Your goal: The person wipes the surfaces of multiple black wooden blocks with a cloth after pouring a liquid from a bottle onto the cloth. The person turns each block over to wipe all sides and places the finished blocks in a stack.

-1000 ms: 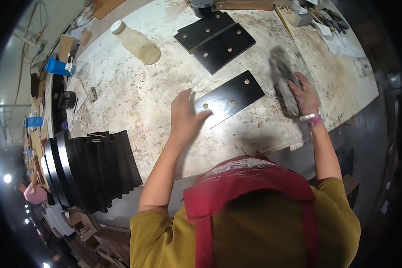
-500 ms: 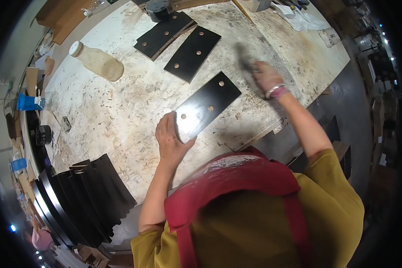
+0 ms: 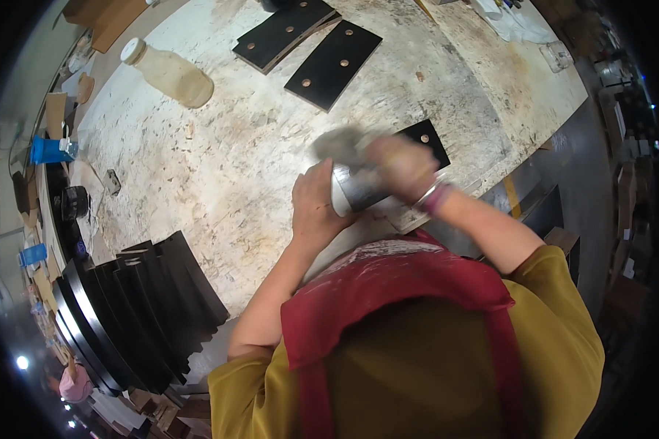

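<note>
My left hand (image 3: 318, 201) grips the near-left end of a black rectangular board (image 3: 362, 190), fingers along one edge and thumb on the other. Over the board's middle, my right hand (image 3: 401, 167) is smeared by motion, closed on a soft-looking grey rag (image 3: 338, 145) whose outline is blurred. Hand and rag cover much of the board; a round hole shows at its far-right end. Another black board (image 3: 333, 69) with three holes lies farther off, beside a stack of similar boards (image 3: 285, 35).
A capped bottle of cloudy liquid (image 3: 172, 77) lies at the far left of the stained white table (image 3: 220, 161). Many black panels (image 3: 135, 307) stand in a row at the near left. Blue containers (image 3: 51, 150) sit beyond the left edge. A person in pink (image 3: 75, 382) is at lower left.
My right hand has swung left with the grey rag, from beside the board to over it. The held board has shifted right and nearer, with my left hand still on its end.
</note>
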A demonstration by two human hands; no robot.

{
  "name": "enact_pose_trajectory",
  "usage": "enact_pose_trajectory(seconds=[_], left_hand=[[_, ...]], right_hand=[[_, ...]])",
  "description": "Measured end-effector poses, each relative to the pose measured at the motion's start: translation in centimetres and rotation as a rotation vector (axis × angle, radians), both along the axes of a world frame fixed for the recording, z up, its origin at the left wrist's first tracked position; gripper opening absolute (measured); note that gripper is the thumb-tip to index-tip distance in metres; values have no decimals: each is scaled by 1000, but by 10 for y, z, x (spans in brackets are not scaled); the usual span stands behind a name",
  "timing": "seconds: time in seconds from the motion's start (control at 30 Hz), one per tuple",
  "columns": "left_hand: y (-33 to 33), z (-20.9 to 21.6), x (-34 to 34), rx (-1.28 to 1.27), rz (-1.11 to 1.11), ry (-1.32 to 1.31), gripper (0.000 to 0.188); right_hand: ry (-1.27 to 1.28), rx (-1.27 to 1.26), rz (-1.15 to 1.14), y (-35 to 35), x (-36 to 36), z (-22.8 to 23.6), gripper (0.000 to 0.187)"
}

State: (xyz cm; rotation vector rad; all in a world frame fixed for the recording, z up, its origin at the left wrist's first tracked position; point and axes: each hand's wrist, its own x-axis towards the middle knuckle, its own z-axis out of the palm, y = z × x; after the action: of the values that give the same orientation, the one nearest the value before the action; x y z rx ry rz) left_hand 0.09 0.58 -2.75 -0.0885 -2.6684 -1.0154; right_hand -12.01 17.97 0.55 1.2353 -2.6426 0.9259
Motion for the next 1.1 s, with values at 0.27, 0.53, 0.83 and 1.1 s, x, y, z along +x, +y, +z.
enact_pose_trajectory(seconds=[0.27, 0.53, 0.83, 1.1], left_hand=[[3, 3, 0, -51, 14, -171, 115], [6, -4, 1, -91, 0, -111, 113], [9, 8, 0, -126, -12, -90, 105], [10, 13, 1, -166, -54, -116, 101]], right_hand=[[10, 168, 100, -27, 21, 13, 21], [27, 362, -64, -6, 24, 8, 13], [-46, 317, -314, 73, -2, 14, 21], [-480, 175, -621, 129, -49, 4, 40]])
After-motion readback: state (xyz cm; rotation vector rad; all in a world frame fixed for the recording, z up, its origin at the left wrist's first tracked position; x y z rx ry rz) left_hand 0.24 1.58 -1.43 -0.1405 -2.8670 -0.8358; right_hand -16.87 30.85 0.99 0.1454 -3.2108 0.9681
